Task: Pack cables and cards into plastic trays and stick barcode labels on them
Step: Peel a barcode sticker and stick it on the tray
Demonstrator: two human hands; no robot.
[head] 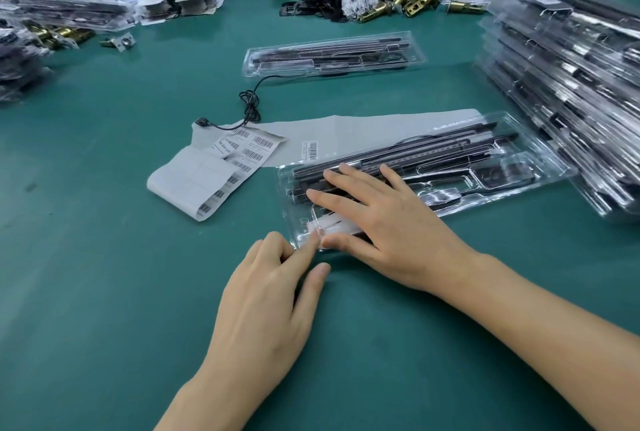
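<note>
The right hand [381, 223] lies flat, fingers spread straight, on a clear plastic tray [519, 167] of black parts mid-bench [104, 257]. The left hand [266, 299] presses its straight index finger on the white card [332, 224] at the tray's near end. The barcode label strip [214, 174] and a loose black cable [249, 108] lie just left. A tray stack [571, 84] stands toward the right edge.

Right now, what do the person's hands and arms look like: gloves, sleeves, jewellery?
Left hand and right hand are both bare: no gloves, rings or watch. Left forearm and right forearm are uncovered to the frame edge; no sleeves in view.
</note>
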